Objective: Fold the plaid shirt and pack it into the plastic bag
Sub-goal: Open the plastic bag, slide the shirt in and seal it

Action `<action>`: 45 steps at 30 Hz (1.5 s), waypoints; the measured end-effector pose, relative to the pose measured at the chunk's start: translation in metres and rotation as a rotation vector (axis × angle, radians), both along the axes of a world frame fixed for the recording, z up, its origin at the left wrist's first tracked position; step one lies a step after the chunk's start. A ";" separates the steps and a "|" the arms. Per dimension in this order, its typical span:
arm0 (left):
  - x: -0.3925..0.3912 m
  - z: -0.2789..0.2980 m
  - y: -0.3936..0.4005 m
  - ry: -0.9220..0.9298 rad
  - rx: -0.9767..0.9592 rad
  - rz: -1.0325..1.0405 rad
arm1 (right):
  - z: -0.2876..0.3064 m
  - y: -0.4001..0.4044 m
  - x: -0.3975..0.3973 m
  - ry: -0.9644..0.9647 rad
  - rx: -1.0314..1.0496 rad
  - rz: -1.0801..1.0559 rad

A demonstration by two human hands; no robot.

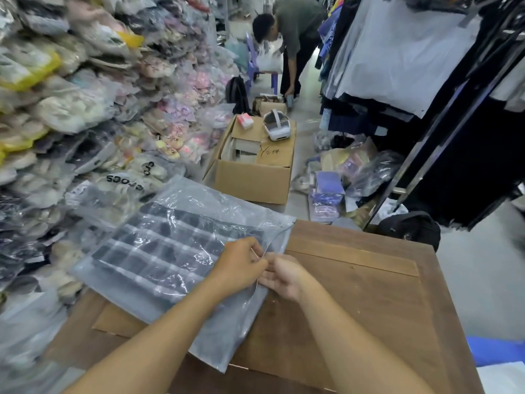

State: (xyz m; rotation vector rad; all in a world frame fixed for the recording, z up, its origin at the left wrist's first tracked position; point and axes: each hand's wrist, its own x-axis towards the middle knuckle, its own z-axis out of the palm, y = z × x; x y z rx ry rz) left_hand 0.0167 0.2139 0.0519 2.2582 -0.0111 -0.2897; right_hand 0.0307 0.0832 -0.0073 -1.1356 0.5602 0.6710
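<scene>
The folded plaid shirt (159,251), dark with pale stripes, lies inside the clear plastic bag (199,206) on the wooden table (369,280). The bag lies flat, its open edge toward the right. My left hand (241,265) pinches that right edge of the bag between thumb and fingers. My right hand (284,277) meets it there, fingers closed on the same edge. Both hands touch each other at the bag's mouth.
A flat cardboard sheet (119,322) lies under the bag. Piles of bagged shoes (85,109) rise at the left. A cardboard box (252,172) with a white headset stands beyond the table. Hanging clothes (412,52) fill the right. A person (292,38) bends over at the back.
</scene>
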 end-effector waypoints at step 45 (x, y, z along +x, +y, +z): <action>0.127 0.005 -0.150 -0.159 0.165 -0.049 | 0.038 -0.132 -0.009 -0.160 -0.594 0.453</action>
